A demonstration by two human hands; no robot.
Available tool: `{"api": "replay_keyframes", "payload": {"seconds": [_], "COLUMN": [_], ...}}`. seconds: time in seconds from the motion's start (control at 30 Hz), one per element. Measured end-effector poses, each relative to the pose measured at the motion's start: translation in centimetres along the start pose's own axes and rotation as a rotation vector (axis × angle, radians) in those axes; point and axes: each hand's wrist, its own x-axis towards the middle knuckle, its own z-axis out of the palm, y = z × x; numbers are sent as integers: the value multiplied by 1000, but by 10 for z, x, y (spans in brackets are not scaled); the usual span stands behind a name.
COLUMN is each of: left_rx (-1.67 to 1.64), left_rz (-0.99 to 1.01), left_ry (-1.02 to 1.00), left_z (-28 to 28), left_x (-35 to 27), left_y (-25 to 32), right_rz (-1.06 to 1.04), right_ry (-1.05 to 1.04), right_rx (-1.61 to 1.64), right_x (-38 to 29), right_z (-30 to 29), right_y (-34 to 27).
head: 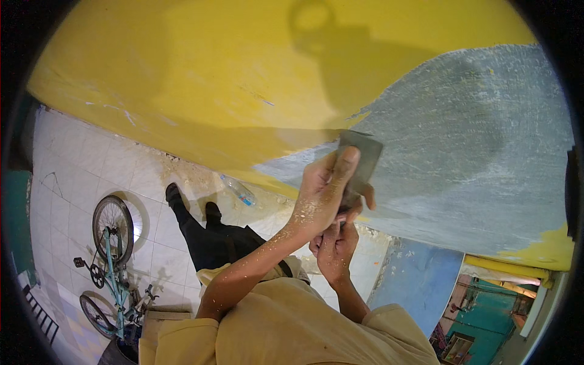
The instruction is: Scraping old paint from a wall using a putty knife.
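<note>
My left hand [321, 191] holds a flat grey metal blade [365, 153], apparently a scraper, with the thumb along its face and fingers wrapped behind. The blade's upper end overlaps the wall in view; whether it touches is unclear. Just below, my right hand [337, 248] has curled fingers close against the left fingers at the tool's lower end. What lies inside that hand is hidden. Pale flakes speckle both forearms. Before me, the wall has yellow paint [219, 77] and a rough, bare grey patch [456, 146] with an irregular edge.
A plastic bottle [238, 189] lies at the wall's foot near my shoes. A light-blue bicycle [114, 283] is on the tiled floor [155, 269] at left. Dust and chips [189, 175] line the wall base. A blue surface [417, 273] and an opening [488, 310] appear at lower right.
</note>
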Motion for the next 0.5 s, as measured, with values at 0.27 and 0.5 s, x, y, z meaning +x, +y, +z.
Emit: {"api": "replay_keyframes", "payload": {"seconds": [0.27, 0.5], "left_rx": [-2, -46], "left_rz": [51, 19], "left_ry": [4, -22], "left_z": [3, 7], "left_x": [-3, 1], "left_y": [1, 0], "right_rz": [-113, -39], "right_ry": [8, 54], "right_rx": [-109, -56], "right_x": [0, 0], "right_z": [1, 1], "right_y": [6, 3]}}
